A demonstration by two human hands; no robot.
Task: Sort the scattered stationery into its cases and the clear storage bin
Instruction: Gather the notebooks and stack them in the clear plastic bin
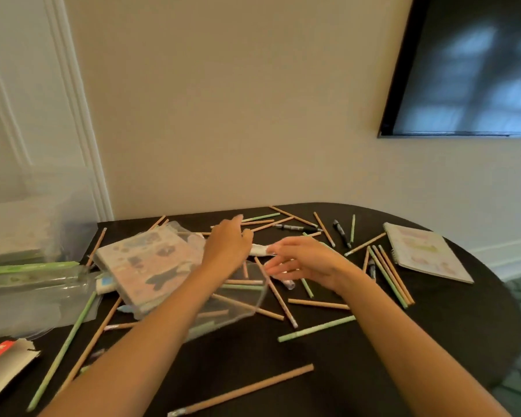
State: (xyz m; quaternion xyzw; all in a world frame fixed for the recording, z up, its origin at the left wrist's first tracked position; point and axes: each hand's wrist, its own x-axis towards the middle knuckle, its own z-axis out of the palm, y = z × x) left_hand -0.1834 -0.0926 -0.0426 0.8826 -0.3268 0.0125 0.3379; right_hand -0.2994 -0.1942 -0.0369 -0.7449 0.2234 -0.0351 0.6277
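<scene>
Tan and green pencils (316,303) lie scattered across a dark oval table (451,332). My left hand (226,246) reaches out over the middle of the table, fingers stretched forward and holding nothing. My right hand (303,263) is beside it, with relaxed fingers pointing left. Its fingertips touch the end of a small white tube (258,250) lying between the two hands. A clear flat case (247,299) sits under my left forearm with pencils beneath it. A pastel notebook (145,263) leans against the case. The clear storage bin (21,212) stands at the far left.
A second spiral notebook (427,251) lies at the right end, with a bundle of pencils (388,275) beside it. Black pens (342,233) lie near the far edge. A clear sleeve of green pencils (27,267) and a red-and-white packet (3,356) are on the left. A dark screen (463,64) hangs on the wall.
</scene>
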